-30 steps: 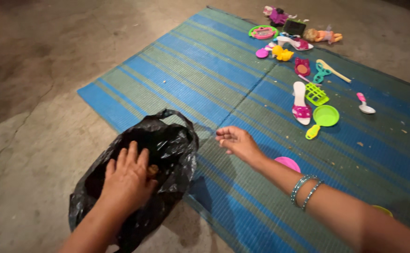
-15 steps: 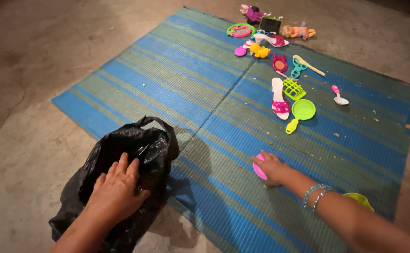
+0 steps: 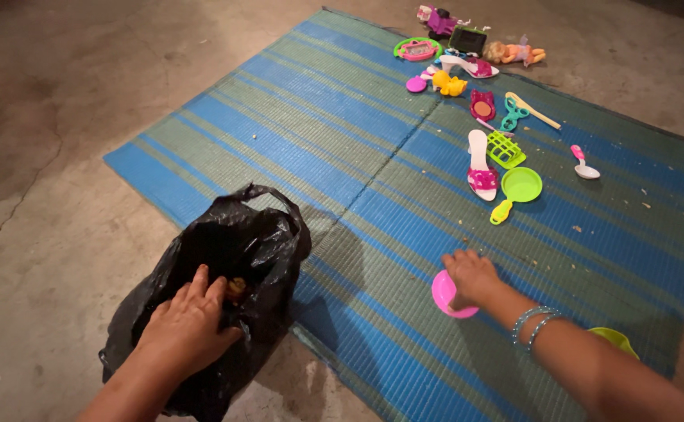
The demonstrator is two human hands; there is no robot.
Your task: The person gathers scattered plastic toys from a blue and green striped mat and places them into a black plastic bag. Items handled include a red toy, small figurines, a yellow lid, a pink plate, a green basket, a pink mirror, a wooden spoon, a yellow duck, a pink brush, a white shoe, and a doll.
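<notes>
My left hand (image 3: 188, 324) rests on the rim of a black plastic bag (image 3: 225, 258) at the near corner of a blue and green striped mat (image 3: 342, 148), gripping the crumpled plastic. A small yellowish thing (image 3: 236, 287) shows inside the bag by my fingers. My right hand (image 3: 473, 277), with bangles on the wrist, presses down on a small pink plastic plate (image 3: 444, 295) lying on the mat, fingers curled over its far edge.
Toys lie scattered at the mat's far right: a green toy pan (image 3: 518, 190), a white and pink shoe (image 3: 479, 166), a green basket (image 3: 505, 148), a pink spoon (image 3: 583, 162), a yellow duck (image 3: 449, 84), a doll (image 3: 514, 53). A yellow-green dish (image 3: 615, 340) sits behind my right forearm. Bare concrete floor (image 3: 37, 156) surrounds the mat.
My right hand came back from beside the bag and settled on the pink plate. My left hand slid down the bag's rim and kept hold of it.
</notes>
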